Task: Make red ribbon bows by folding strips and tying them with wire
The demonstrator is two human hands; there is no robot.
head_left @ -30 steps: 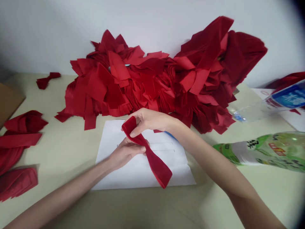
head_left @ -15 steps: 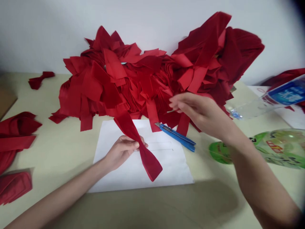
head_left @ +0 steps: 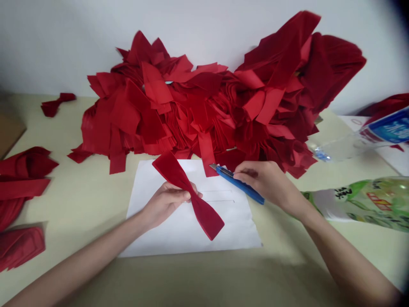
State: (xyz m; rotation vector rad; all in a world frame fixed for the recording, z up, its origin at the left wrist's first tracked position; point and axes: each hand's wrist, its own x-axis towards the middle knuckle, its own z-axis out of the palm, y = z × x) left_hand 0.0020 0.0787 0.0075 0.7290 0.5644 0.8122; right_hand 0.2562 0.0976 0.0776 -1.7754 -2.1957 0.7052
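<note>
A red velvet ribbon [head_left: 209, 215], gathered at its middle into a bow shape, is pinched between the thumb and fingers of my left hand [head_left: 166, 200]. It is above a white sheet of paper [head_left: 153, 238] with thin drawn lines. My right hand [head_left: 271, 185] is closed, its thumb and fingertips at the upper side of a blue utility knife [head_left: 247, 191]. The knife lies slanted across the sheet's right edge with its blade tip showing on a red strip. The right fingertips are partly hidden by the hand.
A large heap of red ribbon strips [head_left: 185, 111] is against the wall. At right lie a green-labelled bottle [head_left: 367, 202] and a clear bottle with a blue label [head_left: 388, 128]. Folded red pieces [head_left: 22, 187] lie at left, near a small red bow [head_left: 56, 104].
My right hand has come down from the front of the heap to the utility knife, and its fingers have curled in. The ribbon in my left hand has turned slightly.
</note>
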